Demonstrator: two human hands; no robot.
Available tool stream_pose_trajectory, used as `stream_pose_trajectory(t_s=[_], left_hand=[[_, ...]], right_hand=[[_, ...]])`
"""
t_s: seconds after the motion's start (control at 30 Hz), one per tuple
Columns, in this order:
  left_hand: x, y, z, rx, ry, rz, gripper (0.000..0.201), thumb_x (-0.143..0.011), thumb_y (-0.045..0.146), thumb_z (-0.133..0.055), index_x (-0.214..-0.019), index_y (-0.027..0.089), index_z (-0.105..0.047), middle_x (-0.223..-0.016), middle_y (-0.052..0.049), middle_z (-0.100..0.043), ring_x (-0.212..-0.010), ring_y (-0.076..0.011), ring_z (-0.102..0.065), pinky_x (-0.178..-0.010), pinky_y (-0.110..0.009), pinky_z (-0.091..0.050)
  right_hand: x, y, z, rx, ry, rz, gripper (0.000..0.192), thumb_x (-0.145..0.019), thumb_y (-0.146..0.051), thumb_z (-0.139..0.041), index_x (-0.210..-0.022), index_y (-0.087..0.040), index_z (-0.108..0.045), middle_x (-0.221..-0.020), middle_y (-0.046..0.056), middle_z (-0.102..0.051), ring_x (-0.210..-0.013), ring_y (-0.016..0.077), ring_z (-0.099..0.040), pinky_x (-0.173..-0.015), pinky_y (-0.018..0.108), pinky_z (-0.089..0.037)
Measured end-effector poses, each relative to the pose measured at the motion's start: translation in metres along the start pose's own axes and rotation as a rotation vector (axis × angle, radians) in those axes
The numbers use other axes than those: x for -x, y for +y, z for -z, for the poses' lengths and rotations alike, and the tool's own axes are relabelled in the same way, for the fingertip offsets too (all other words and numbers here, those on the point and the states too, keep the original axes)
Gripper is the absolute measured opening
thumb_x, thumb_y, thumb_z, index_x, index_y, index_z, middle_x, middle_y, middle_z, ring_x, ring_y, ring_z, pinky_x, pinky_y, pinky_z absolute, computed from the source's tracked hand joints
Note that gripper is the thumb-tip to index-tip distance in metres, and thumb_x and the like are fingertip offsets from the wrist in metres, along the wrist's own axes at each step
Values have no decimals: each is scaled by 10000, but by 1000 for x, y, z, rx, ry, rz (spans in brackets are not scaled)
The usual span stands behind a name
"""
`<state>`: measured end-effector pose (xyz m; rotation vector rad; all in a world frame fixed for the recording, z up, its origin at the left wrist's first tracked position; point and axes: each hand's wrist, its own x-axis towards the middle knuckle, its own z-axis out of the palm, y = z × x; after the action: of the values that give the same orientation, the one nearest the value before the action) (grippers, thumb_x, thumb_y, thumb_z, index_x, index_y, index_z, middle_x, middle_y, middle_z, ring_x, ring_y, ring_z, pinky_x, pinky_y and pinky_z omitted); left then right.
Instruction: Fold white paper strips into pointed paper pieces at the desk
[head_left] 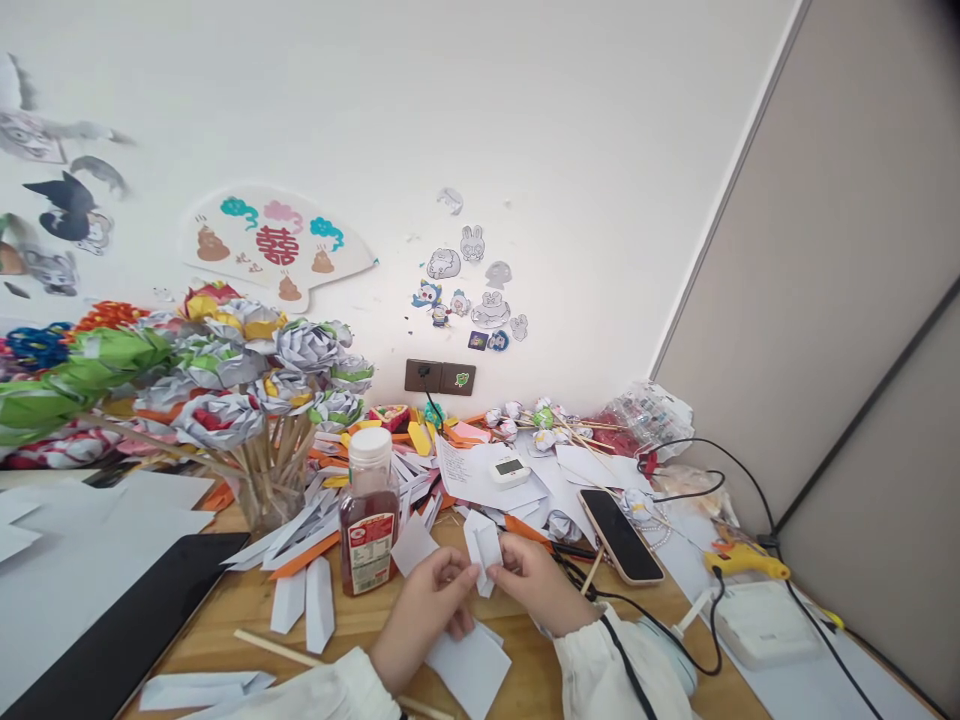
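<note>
Between my two hands, above the wooden table, is a small folded piece of white paper [482, 548]. My left hand [433, 600] pinches its lower left edge between thumb and fingers. From the other side my right hand [536, 580] grips the right edge, thumb in front. Flat white paper squares [472, 672] lie under my left hand. Two folded white paper strips [319, 605] rest to the left, near a bottle of reddish-brown liquid [369, 520] with a white cap. Another folded paper [206, 690] lies at the front left.
A jar of paper flowers [262, 480] stands at the left, beside a black tablet [135, 620]. A phone [621, 535], a white timer [509, 471] and a yellow glue gun [746, 563] with loose cables are on the right. Paper scraps cover the back. A wooden stick [277, 648] lies in front.
</note>
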<state>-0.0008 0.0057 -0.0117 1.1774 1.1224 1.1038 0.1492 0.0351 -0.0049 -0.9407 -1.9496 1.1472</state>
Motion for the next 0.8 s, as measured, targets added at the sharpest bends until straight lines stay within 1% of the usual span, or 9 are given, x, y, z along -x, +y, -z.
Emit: stream_pose_trajectory(t_s=[0.1, 0.2, 0.33, 0.43, 0.53, 0.6, 0.67, 0.73, 0.8], left_hand=[[-2, 4, 4, 47, 39, -39, 314, -621, 452, -563, -734, 184, -445, -388, 69, -551, -343, -119, -541, -355, -198, -408], [-4, 7, 8, 112, 52, -60, 318, -597, 420, -605, -750, 187, -451, -459, 49, -602, -474, -155, -610, -447, -233, -474], [-4, 8, 10, 160, 99, -29, 286, -575, 382, -639, -669, 186, -454, -513, 28, -634, -515, -157, -622, -509, -253, -502], [-5, 7, 9, 193, 122, 3, 283, -569, 371, -650, -662, 187, -456, -529, 20, -643, -532, -158, -629, -529, -255, -505], [-5, 6, 8, 196, 108, 13, 315, -541, 380, -669, -675, 185, -460, -547, 16, -641, -526, -167, -630, -514, -257, -501], [-5, 7, 8, 191, 101, 8, 348, -521, 384, -679, -718, 182, -474, -552, 22, -631, -525, -175, -629, -495, -260, -498], [-4, 9, 8, 207, 105, -1, 367, -539, 404, -658, -776, 181, -487, -557, 31, -617, -530, -176, -626, -494, -267, -500], [-2, 11, 9, 234, 120, -12, 358, -562, 417, -631, -795, 182, -495, -575, 40, -606, -519, -162, -616, -505, -275, -504], [-1, 12, 10, 241, 130, -16, 323, -566, 405, -627, -760, 180, -501, -586, 50, -594, -493, -144, -600, -512, -275, -504]], right_hand=[[0, 1, 3, 110, -18, 8, 40, -706, -170, -502, -721, -169, -539, -601, -34, -494, -560, 116, -477, -518, 214, -361], [0, 2, 5, 168, 26, 40, 59, -708, -181, -510, -747, -171, -554, -605, -37, -483, -561, 107, -447, -531, 214, -341], [-2, 4, 4, 11, 79, 10, 193, -719, -236, -520, -898, -164, -526, -706, -2, -538, -636, 125, -490, -568, 228, -371], [-3, 6, 2, -90, 53, -17, 257, -686, -251, -563, -916, -157, -503, -696, 2, -550, -604, 121, -498, -535, 221, -375], [-3, 7, 3, -130, 51, -40, 209, -690, -236, -554, -879, -159, -508, -635, -21, -532, -534, 100, -477, -485, 202, -357], [-3, 7, 5, -142, 78, -37, 156, -700, -224, -538, -841, -160, -519, -615, -30, -519, -525, 93, -472, -471, 192, -349], [-4, 7, 7, -164, 91, -43, 118, -700, -216, -532, -802, -158, -523, -590, -38, -503, -507, 86, -463, -454, 184, -342], [-4, 6, 9, -194, 82, -68, 117, -700, -226, -533, -790, -151, -525, -564, -45, -489, -475, 77, -449, -433, 178, -338], [-3, 6, 10, -208, 62, -88, 147, -707, -257, -536, -801, -143, -534, -552, -45, -485, -456, 70, -442, -422, 174, -339]])
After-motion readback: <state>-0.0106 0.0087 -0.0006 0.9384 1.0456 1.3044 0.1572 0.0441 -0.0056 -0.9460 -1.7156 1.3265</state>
